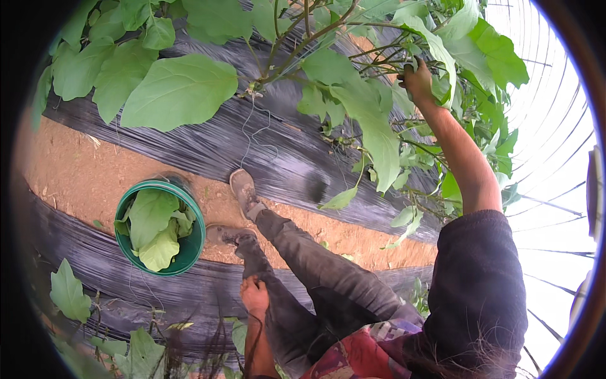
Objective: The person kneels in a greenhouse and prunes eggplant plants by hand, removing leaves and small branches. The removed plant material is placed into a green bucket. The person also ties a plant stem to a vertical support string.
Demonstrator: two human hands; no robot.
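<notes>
My right hand [418, 82] reaches up among the thin stems of a tall, broad-leaved plant [297, 50] that looks like an eggplant. Its darkened fingers are curled at the stems; what lies between them is hidden. A large green leaf [435, 44] hangs beside that hand. Low by my knee is my left hand [254, 295], fingers folded in, in front of my dark trousers [271, 316]. I cannot see anything in it. To the left of my feet, a green bucket [196, 243] holds several picked leaves [154, 221].
Black plastic film [189, 148] covers the planted beds on both sides of a bare soil path [82, 167]. My shoes [242, 186] stand on the path and film edge. A thin string [252, 129] hangs from the plant's base. More leaves [69, 294] grow behind the bucket, lower left.
</notes>
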